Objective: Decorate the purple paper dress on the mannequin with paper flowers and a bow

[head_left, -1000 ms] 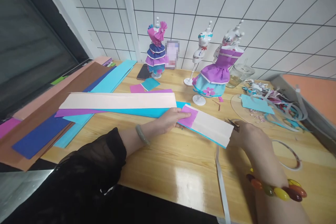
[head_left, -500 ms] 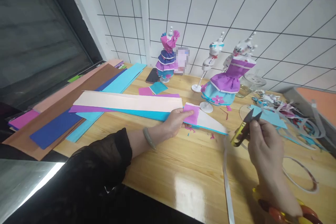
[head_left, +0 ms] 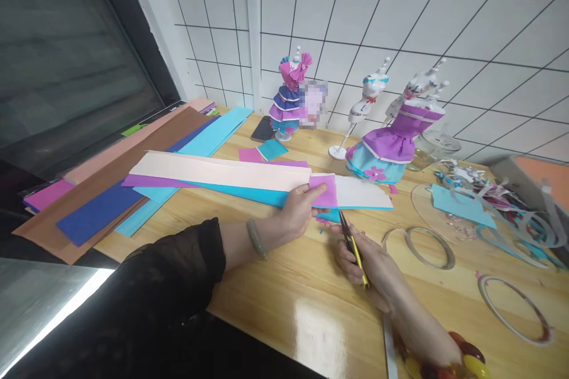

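Note:
My left hand (head_left: 299, 211) pinches a small magenta crepe paper square (head_left: 323, 190) against the stacked long paper strips. The top strip is pale cream (head_left: 222, 169), with a turquoise strip (head_left: 244, 192) showing beneath. Beyond the square, the free right end (head_left: 364, 192) of the stack sticks out to the right. In my right hand (head_left: 367, 257) are yellow-handled thread snips (head_left: 358, 260). Their dark blades point up at the lower edge of the strips, just right of the square. Whether the blades have paper between them I cannot make out.
Several folded coloured papers (head_left: 89, 213) lie at the left. Behind stand a small mannequin in a layered dress (head_left: 287, 103), a bare one (head_left: 367, 95) and one in a purple dress (head_left: 393, 145). Tape rolls (head_left: 431, 249), a glass jar (head_left: 433, 148) and scraps occupy the right.
My right hand has brought the snips left and down from beside the scraps to the strips' lower edge. My left hand keeps its pinch on the papers. The camera view has shifted slightly.

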Available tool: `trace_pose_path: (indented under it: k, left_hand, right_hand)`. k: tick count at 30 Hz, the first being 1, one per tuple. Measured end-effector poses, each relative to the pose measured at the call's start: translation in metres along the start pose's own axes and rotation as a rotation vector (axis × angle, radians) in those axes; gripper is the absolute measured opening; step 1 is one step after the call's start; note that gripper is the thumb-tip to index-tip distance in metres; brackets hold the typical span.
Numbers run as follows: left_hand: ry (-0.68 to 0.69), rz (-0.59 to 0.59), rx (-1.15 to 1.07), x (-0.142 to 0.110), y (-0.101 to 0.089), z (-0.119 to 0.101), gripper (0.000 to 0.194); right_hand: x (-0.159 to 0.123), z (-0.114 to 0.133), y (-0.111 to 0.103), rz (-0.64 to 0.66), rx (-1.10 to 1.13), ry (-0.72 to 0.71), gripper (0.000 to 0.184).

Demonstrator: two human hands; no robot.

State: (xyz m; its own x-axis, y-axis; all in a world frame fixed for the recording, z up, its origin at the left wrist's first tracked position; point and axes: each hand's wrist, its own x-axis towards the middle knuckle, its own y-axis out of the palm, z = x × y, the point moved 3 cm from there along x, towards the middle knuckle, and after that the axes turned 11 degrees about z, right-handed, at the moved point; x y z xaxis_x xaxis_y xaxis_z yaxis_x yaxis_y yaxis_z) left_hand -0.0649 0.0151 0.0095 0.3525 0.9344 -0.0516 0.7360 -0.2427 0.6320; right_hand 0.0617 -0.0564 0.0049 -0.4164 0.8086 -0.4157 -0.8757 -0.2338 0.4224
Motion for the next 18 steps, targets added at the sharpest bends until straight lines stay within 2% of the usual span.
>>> trace_pose_path:
  k: [4,12,18]
  left_hand:
    - [0.009,0.003,-0.008,-0.0011,0.0038,0.0008,0.032]
    - [0.037,0.005,0.042,-0.0043,0.0056,0.0062,0.036]
    - [-0.029,-0.016,0.036,-0.0085,0.0092,0.0088,0.039]
  right_hand:
    - [-0.0007,-0.0009,-0.0008,0.017,0.047,0.045,0.042]
    - [-0.0011,-0.0021,0.0024,0.024,0.066,-0.014,0.039]
    - [-0.0004,0.0,0.0013,0.026,0.079,-0.048,0.037]
